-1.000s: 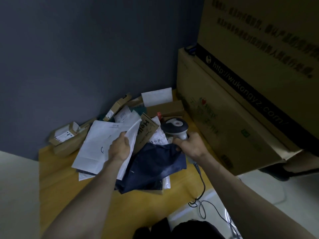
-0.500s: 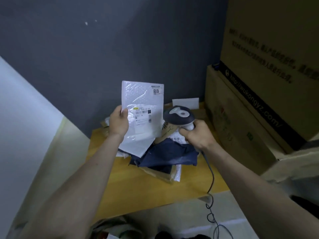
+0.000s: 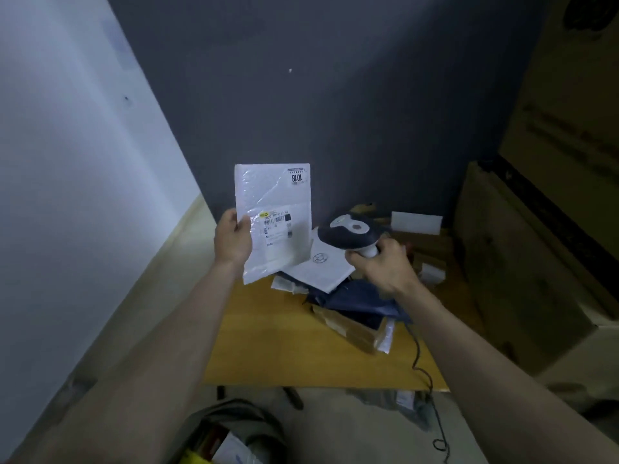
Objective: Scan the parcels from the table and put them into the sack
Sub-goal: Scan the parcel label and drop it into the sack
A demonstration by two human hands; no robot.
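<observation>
Your left hand (image 3: 233, 239) is pinching the white bubble mailer (image 3: 273, 222) by its left edge, thumb across the front, and you are holding it upright above the yellow table (image 3: 268, 346) with its barcode label (image 3: 275, 218) facing you; your right hand (image 3: 380, 262) is wrapping its fingers around the grip of the handheld barcode scanner (image 3: 350, 233), whose head is sitting just beside the mailer's right edge. The sack (image 3: 231, 433) is lying open on the floor below, near your left forearm, with some parcels showing inside.

You are gripping only one edge, so the mailer may be sagging or twisting away from the scanner, and the glossy wrinkled film could be throwing glare over the barcode; either would likely be spoiling the read. The scanner head appears to be pointing past the label rather than at it, though its window is hidden, so I cannot tell. Its cable (image 3: 423, 370) is trailing over the table edge beside the piled parcels (image 3: 351, 309); a sharp pull might be dragging the dark poly bag or the cardboard box off the table.
</observation>
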